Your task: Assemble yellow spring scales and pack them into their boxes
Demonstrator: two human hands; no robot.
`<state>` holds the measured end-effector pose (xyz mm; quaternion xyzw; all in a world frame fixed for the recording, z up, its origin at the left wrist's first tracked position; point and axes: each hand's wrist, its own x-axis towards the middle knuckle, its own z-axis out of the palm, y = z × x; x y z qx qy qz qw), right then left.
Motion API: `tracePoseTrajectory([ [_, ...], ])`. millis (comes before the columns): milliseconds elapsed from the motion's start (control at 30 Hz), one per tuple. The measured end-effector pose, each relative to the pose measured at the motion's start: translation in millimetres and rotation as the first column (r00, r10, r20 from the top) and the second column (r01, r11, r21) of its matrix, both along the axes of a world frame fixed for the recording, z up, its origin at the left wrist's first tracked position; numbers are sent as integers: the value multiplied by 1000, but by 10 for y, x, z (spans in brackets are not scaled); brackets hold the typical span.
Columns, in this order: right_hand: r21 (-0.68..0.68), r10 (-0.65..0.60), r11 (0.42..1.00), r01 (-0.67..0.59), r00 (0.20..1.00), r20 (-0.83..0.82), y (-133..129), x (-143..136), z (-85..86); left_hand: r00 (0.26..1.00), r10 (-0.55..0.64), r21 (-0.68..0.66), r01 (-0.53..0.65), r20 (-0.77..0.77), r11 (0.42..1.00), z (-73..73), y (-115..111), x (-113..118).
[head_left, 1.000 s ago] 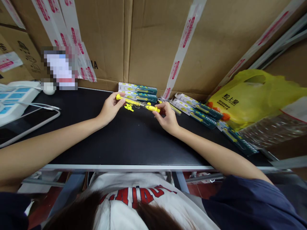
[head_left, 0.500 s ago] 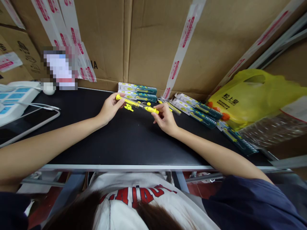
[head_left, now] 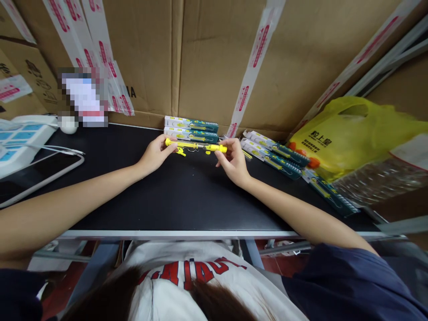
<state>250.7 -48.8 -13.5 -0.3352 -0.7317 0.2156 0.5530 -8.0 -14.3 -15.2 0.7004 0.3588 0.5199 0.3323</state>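
I see left hand (head_left: 154, 154) and right hand (head_left: 236, 164), each grip clamped on one end of a yellow tube-like tool (head_left: 190, 145), presumably keeping it level, over the table (head_left: 187, 200) toward its far edge. Two boxes (head_left: 192, 135) lie along that edge, likely clear of the forearms; yellow parts (head_left: 181, 152) sit within reach.
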Motion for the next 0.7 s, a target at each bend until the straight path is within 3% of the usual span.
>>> tracePoseTrajectory([
  [133, 13, -16, 1000, 16, 999, -39, -2, -2, 75, 987, 22, 35, -17, -159, 999, 17, -29, -21],
  [333, 23, 21, 1000, -20, 999, -39, -16, 9, 101, 898, 139, 155, -81, -416, 985, 88, -96, -65],
  [700, 50, 8, 999, -4, 996, -87, -118, -49, 197, 826, 109, 229, 25, -553, 973, 100, -123, -61],
])
